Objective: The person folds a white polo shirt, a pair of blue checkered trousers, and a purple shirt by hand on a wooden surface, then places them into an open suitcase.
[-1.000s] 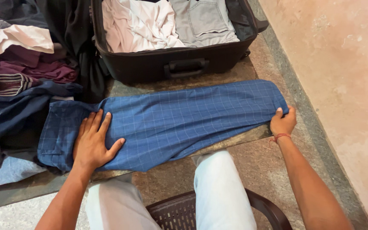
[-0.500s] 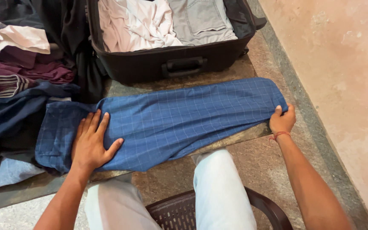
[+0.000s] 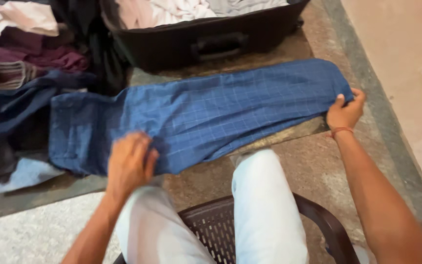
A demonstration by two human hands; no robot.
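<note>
Blue checked trousers (image 3: 211,115) lie stretched flat across the stone floor in front of me. My left hand (image 3: 129,164), blurred by motion, grips the near edge of the trousers toward their left end. My right hand (image 3: 345,111) pinches the cloth at the right end, where the legs stop. My own legs in white trousers (image 3: 264,205) sit below the garment.
An open black suitcase (image 3: 206,41) with light folded clothes stands just beyond the trousers. A heap of dark, maroon and white clothes (image 3: 20,63) lies at the left. I sit on a dark plastic chair (image 3: 211,230). A pale wall (image 3: 406,73) runs along the right.
My left hand has slid from lying flat on the trousers to their near edge and closed on the cloth. The right hand stays on the far end. The view has shifted closer.
</note>
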